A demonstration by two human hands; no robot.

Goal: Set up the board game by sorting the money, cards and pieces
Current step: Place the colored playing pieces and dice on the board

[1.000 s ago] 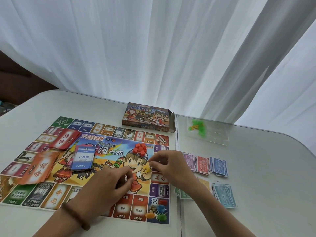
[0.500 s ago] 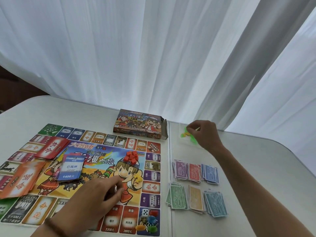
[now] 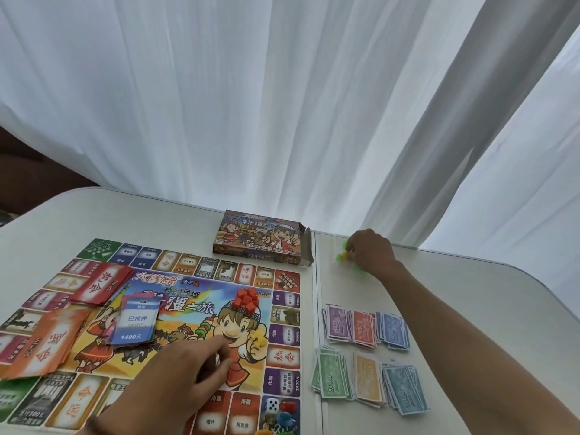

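On the board (image 3: 284, 356) the orange cards (image 3: 47, 343), red cards (image 3: 100, 284) and blue cards (image 3: 138, 318) lie stacked and the red houses (image 3: 246, 298) are heaped. The left hand (image 3: 175, 372) rests curled on it; I cannot tell whether its fingers hold anything. Right of the board, the money (image 3: 364, 329) sits in six colour piles on the worktop (image 3: 470, 309), seemingly done. Farther back, the right hand (image 3: 370, 252) pinches the green pieces (image 3: 341, 255), probably the last sorting left.

Green pieces (image 3: 340, 256): mostly hidden behind my right hand (image 3: 370, 252); I cannot tell if my fingers pinch them.
Left hand (image 3: 175, 378): fingers curled down; what is under them is hidden.
Board (image 3: 284, 356): cut off at the left and bottom edges.
Coloured tokens (image 3: 285, 414): blurred, and the lowest ones are cut off.
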